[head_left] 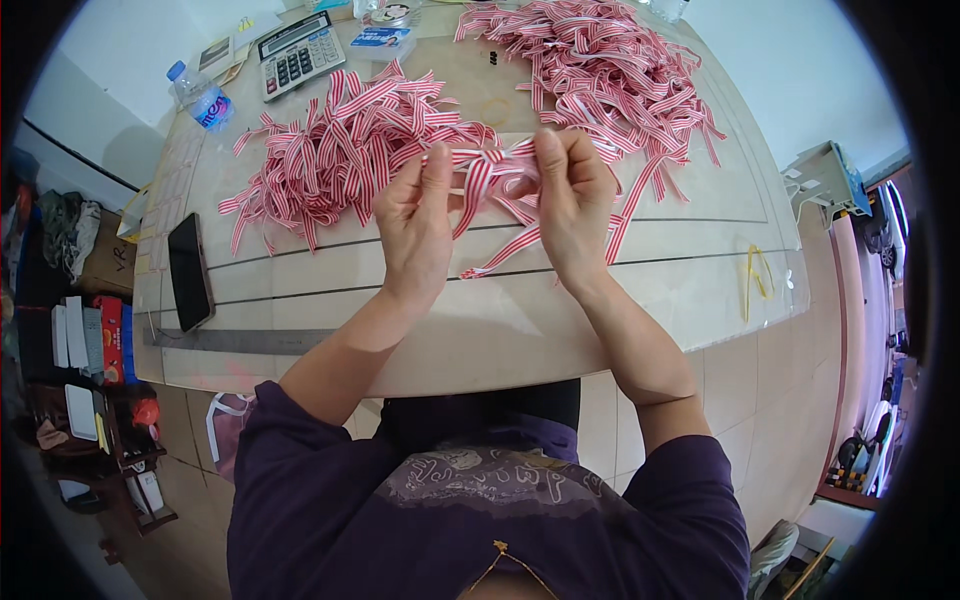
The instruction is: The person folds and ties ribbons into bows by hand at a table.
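Between my two raised hands a red-and-white striped ribbon bow (490,160) is stretched over the table. My left hand (415,215) pinches its left side between thumb and fingers. On the other side my right hand (575,205) grips the right side the same way. A knot shows in the middle, and loose tails hang below it. Left of my hands lies a heap of tied striped ribbons (310,170). A bigger pile of striped ribbons (620,70) spreads at the far right, some strands reaching behind my right hand.
A calculator (300,55), a water bottle (203,98) and a clear plastic box (383,42) stand at the far left. The phone (190,272) and a steel ruler (240,341) lie near the left edge. Yellow scissors or tweezers-like tool (755,275) rests at the right.
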Demonstrator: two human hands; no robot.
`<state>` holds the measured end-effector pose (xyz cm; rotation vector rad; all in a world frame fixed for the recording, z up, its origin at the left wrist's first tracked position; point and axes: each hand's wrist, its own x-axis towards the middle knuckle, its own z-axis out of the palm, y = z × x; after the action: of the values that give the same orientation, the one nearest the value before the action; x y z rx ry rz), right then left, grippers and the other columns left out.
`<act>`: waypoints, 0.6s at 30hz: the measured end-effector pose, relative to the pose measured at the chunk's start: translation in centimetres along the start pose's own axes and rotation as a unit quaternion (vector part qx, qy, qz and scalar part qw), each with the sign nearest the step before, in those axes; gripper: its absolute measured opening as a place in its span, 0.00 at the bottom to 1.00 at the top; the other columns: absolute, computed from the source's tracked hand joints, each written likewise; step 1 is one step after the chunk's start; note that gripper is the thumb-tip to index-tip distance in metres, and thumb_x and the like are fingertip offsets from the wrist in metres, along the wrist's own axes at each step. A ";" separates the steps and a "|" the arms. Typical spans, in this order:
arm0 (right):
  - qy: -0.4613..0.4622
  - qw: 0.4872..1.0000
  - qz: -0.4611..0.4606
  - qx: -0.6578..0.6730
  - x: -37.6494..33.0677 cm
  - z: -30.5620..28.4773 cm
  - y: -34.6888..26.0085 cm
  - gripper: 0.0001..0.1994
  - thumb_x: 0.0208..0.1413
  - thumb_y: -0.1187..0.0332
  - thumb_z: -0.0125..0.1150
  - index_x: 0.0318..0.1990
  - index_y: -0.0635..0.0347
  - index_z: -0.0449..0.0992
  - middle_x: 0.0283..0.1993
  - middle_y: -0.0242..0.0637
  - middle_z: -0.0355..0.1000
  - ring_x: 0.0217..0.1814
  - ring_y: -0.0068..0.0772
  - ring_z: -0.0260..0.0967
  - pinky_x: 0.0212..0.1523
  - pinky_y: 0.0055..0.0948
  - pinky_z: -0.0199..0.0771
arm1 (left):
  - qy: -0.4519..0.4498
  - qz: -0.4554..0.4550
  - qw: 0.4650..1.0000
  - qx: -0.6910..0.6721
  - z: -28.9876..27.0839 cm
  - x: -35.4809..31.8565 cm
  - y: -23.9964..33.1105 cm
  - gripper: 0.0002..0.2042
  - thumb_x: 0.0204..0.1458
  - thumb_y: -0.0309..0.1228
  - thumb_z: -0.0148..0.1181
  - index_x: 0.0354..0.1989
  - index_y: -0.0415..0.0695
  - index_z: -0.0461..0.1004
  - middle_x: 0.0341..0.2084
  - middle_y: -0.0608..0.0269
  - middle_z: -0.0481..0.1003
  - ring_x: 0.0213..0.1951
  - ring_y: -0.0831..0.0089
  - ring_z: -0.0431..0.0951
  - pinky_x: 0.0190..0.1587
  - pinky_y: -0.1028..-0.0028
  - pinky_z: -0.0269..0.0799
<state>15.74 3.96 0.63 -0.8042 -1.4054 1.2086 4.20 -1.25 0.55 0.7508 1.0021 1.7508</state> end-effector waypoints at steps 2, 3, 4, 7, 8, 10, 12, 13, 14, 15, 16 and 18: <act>0.031 0.999 -0.006 0.035 0.3 0.0 -0.1 0.09 0.58 0.68 0.48 0.30 0.65 0.68 0.22 0.28 0.63 0.19 0.14 0.58 0.21 0.11 0.66 | 0.016 0.041 0.998 0.043 0.1 -0.2 0.3 0.10 0.55 0.30 0.48 0.34 0.35 0.73 0.25 0.61 0.74 0.27 0.77 0.75 0.31 0.83 0.71; 0.046 0.998 -0.010 0.052 0.4 -0.1 -0.2 0.09 0.58 0.68 0.48 0.29 0.65 0.68 0.22 0.28 0.63 0.18 0.14 0.58 0.21 0.12 0.66 | 0.024 0.062 0.996 0.064 0.1 -0.3 0.4 0.11 0.56 0.31 0.47 0.35 0.35 0.72 0.26 0.60 0.74 0.28 0.77 0.75 0.32 0.82 0.71; 0.062 0.996 -0.013 0.069 0.5 -0.2 -0.4 0.09 0.58 0.68 0.48 0.29 0.65 0.68 0.21 0.28 0.63 0.18 0.14 0.58 0.20 0.12 0.67 | 0.032 0.083 0.992 0.085 0.1 -0.4 0.6 0.12 0.57 0.32 0.46 0.36 0.35 0.72 0.26 0.58 0.74 0.30 0.76 0.75 0.32 0.81 0.71; 0.034 0.997 0.007 0.075 1.0 -1.0 -1.6 0.09 0.57 0.68 0.50 0.28 0.64 0.69 0.20 0.27 0.63 0.17 0.14 0.57 0.19 0.12 0.65 | -0.026 -0.004 1.000 0.011 -0.9 0.5 1.9 0.12 0.56 0.32 0.47 0.32 0.35 0.72 0.26 0.59 0.74 0.27 0.76 0.74 0.33 0.80 0.72; 0.018 0.996 0.019 0.079 1.2 -1.2 -1.9 0.09 0.56 0.69 0.51 0.28 0.64 0.70 0.19 0.27 0.62 0.17 0.14 0.57 0.19 0.12 0.63 | -0.053 -0.048 0.997 -0.024 -1.3 0.9 2.3 0.12 0.56 0.32 0.48 0.31 0.35 0.72 0.25 0.60 0.74 0.25 0.76 0.74 0.33 0.80 0.73; 0.005 0.996 0.030 0.084 1.4 -1.6 -2.3 0.08 0.55 0.69 0.52 0.28 0.64 0.70 0.18 0.27 0.62 0.17 0.14 0.56 0.18 0.12 0.62 | -0.081 -0.092 0.991 -0.058 -1.2 1.1 2.8 0.12 0.55 0.32 0.49 0.29 0.35 0.72 0.25 0.60 0.74 0.24 0.76 0.74 0.33 0.79 0.73; -0.030 0.997 0.036 0.061 1.4 -1.9 -2.4 0.08 0.55 0.69 0.53 0.27 0.65 0.71 0.18 0.27 0.62 0.17 0.14 0.56 0.18 0.12 0.61 | -0.112 -0.111 0.987 0.018 -0.6 1.2 3.5 0.11 0.54 0.31 0.50 0.27 0.35 0.73 0.22 0.62 0.74 0.22 0.78 0.72 0.30 0.82 0.71; -0.048 0.997 0.039 0.050 1.4 -2.0 -2.3 0.09 0.55 0.69 0.53 0.27 0.65 0.71 0.19 0.27 0.63 0.17 0.14 0.55 0.18 0.12 0.60 | -0.127 -0.120 0.983 0.057 -0.3 1.2 3.8 0.11 0.54 0.31 0.50 0.27 0.35 0.73 0.21 0.62 0.74 0.21 0.79 0.72 0.29 0.83 0.71; -0.066 0.996 0.042 0.038 1.4 -2.1 -2.3 0.09 0.54 0.69 0.54 0.27 0.65 0.71 0.19 0.27 0.63 0.17 0.14 0.55 0.18 0.12 0.59 | -0.141 -0.129 0.977 0.094 -0.2 1.2 3.9 0.11 0.53 0.31 0.51 0.26 0.35 0.74 0.20 0.63 0.74 0.20 0.80 0.71 0.27 0.84 0.70; -0.065 0.996 0.042 0.039 1.3 -2.1 -2.2 0.09 0.54 0.69 0.54 0.27 0.65 0.71 0.19 0.27 0.63 0.17 0.14 0.55 0.18 0.12 0.59 | -0.142 -0.130 0.977 0.095 -0.2 1.2 3.8 0.11 0.53 0.31 0.51 0.26 0.35 0.74 0.20 0.63 0.74 0.20 0.80 0.71 0.27 0.84 0.70; -0.066 0.997 0.025 0.029 1.2 -1.9 -2.0 0.09 0.54 0.70 0.54 0.26 0.65 0.72 0.19 0.27 0.63 0.17 0.14 0.55 0.18 0.12 0.58 | -0.159 -0.116 0.970 0.143 -0.3 1.1 3.5 0.10 0.53 0.30 0.51 0.26 0.36 0.74 0.18 0.64 0.73 0.19 0.81 0.70 0.26 0.85 0.68; -0.066 0.998 -0.010 0.010 1.0 -1.6 -1.6 0.09 0.53 0.70 0.55 0.25 0.66 0.72 0.18 0.27 0.63 0.17 0.14 0.54 0.17 0.12 0.56 | -0.192 -0.087 0.948 0.237 -0.5 0.9 2.7 0.09 0.52 0.28 0.51 0.26 0.36 0.75 0.16 0.66 0.72 0.18 0.82 0.68 0.24 0.86 0.65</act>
<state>17.35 4.84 2.26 -0.7052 -1.5034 1.2777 2.32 -1.16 2.77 1.2130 1.1850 1.1565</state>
